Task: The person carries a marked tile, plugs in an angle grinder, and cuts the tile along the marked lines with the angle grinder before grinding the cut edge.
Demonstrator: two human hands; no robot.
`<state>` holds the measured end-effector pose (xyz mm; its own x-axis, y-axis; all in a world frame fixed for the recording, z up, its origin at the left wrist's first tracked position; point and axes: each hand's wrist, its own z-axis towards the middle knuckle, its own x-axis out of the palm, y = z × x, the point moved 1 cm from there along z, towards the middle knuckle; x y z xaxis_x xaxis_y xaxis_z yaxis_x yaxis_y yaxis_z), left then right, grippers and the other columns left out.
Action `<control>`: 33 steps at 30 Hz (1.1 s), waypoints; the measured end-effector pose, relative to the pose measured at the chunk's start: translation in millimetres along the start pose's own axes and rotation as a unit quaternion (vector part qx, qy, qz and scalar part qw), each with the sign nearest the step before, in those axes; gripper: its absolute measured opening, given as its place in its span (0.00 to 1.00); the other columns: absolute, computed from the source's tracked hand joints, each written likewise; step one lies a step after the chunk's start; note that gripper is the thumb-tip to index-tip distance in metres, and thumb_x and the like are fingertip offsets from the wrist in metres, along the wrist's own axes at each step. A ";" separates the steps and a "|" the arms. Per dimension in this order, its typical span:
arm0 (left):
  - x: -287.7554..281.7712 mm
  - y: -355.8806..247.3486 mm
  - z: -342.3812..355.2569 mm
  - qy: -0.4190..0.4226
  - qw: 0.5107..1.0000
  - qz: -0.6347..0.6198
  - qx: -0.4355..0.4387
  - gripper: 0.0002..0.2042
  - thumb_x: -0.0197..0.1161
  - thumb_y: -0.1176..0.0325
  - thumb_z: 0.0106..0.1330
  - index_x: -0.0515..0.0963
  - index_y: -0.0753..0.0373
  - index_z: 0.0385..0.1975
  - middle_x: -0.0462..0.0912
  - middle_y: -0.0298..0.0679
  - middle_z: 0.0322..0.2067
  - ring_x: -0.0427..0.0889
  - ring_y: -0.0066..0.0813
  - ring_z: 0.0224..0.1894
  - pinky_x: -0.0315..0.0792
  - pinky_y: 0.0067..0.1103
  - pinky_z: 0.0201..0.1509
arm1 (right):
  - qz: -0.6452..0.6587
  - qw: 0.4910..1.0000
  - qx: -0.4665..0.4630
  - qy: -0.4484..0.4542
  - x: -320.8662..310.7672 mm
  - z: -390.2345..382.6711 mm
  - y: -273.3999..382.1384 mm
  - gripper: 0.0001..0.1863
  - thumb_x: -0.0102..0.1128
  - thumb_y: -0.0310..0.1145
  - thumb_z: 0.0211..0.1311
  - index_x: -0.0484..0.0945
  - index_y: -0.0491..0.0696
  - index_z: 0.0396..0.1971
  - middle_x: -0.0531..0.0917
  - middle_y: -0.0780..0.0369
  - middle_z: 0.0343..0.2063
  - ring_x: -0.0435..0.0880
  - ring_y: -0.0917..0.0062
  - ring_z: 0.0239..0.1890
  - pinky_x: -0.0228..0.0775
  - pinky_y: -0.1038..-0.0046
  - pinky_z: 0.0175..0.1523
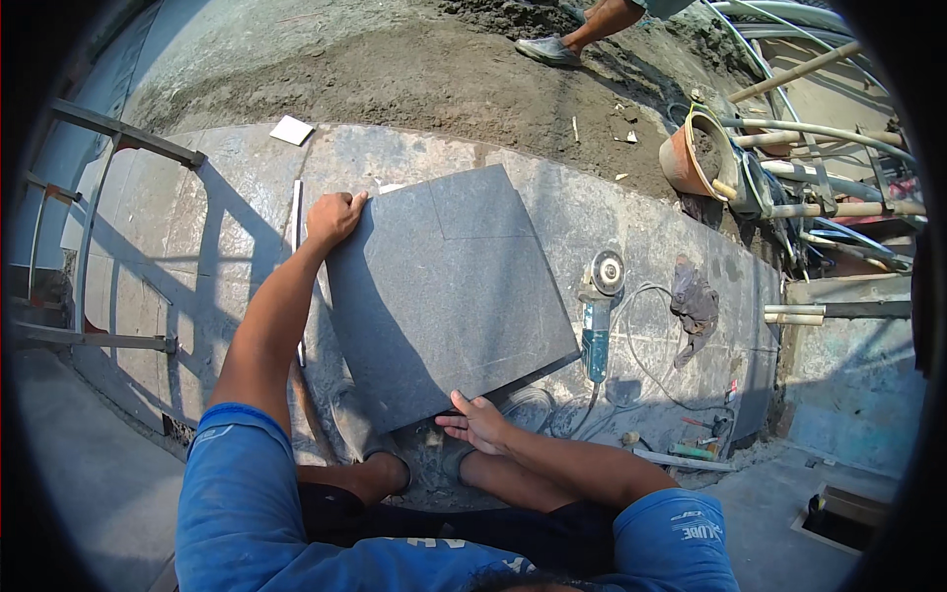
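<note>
Slab (454,296): matt, stone-like, finely grained, lightly scuffed. Grinder (595,340): smooth, plastic-looking body with a metallic head. Cable (593,397): smooth, plastic-looking. Rag (695,304): matt, crumpled cloth. Bucket (688,161): plastic-looking, caked with rough residue. Frame (128,133): metal-looking bars, dull. Pole (795,72): wood or bamboo; which cannot be told. Soil (296,84): rough, clumped. Paving (592,222): hard, blotched with dust. Shirt (247,493): soft matt cloth.

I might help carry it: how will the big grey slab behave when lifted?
The grey slab is likely stiff: its broad face looks flat. It is probably heavy, being wide and stone-like, with the left hand and right hand at its edges. Its sharp corners might chip if knocked.
</note>
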<state>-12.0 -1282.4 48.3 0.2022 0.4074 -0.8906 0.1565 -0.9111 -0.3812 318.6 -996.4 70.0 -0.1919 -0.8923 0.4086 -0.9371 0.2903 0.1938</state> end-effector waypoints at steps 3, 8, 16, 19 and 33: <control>8.7 3.7 15.2 0.007 1.000 -0.003 0.006 0.28 0.49 0.42 0.67 0.84 0.63 0.31 0.84 0.54 0.31 0.83 0.54 0.39 0.74 0.40 0.45 | 0.012 1.000 0.002 -0.001 9.3 12.3 0.1 0.33 0.57 0.52 0.67 0.59 0.37 0.52 0.73 0.56 0.48 0.81 0.71 0.49 0.76 0.72 0.47; 8.6 1.5 48.3 0.003 0.999 0.017 0.039 0.28 0.49 0.41 0.68 0.84 0.64 0.31 0.83 0.55 0.30 0.82 0.55 0.38 0.74 0.40 0.44 | 0.040 0.999 -0.003 0.000 28.0 37.5 -2.9 0.31 0.57 0.51 0.67 0.63 0.37 0.51 0.76 0.56 0.45 0.83 0.71 0.46 0.76 0.74 0.45; -18.0 5.2 41.0 -0.063 0.976 0.076 0.195 0.24 0.56 0.47 0.66 0.78 0.66 0.42 0.80 0.55 0.39 0.79 0.54 0.46 0.72 0.40 0.49 | -0.264 0.964 0.036 0.021 18.6 22.9 9.3 0.26 0.53 0.52 0.69 0.73 0.44 0.52 0.83 0.62 0.45 0.85 0.78 0.39 0.76 0.76 0.40; -54.5 -8.7 3.2 -0.025 0.948 0.136 0.288 0.25 0.63 0.54 0.63 0.69 0.63 0.54 0.74 0.51 0.46 0.76 0.52 0.49 0.71 0.39 0.52 | -0.510 0.857 -0.022 0.068 6.0 -12.4 36.0 0.23 0.55 0.49 0.67 0.77 0.45 0.50 0.85 0.62 0.38 0.85 0.80 0.35 0.76 0.77 0.39; -257.8 -21.1 -207.7 0.058 0.928 0.211 0.303 0.31 0.64 0.57 0.63 0.61 0.59 0.63 0.73 0.53 0.55 0.72 0.50 0.59 0.68 0.38 0.62 | -0.785 0.497 -0.280 -0.243 -15.2 -196.7 149.9 0.22 0.59 0.50 0.63 0.79 0.50 0.49 0.83 0.55 0.45 0.80 0.60 0.51 0.72 0.61 0.54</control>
<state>133.3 -1355.3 337.4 0.2304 -0.0208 -0.9729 -0.5243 -0.8449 -0.1061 238.4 -871.3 268.3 0.4719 -0.1095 -0.8748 0.1582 -0.9656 0.2062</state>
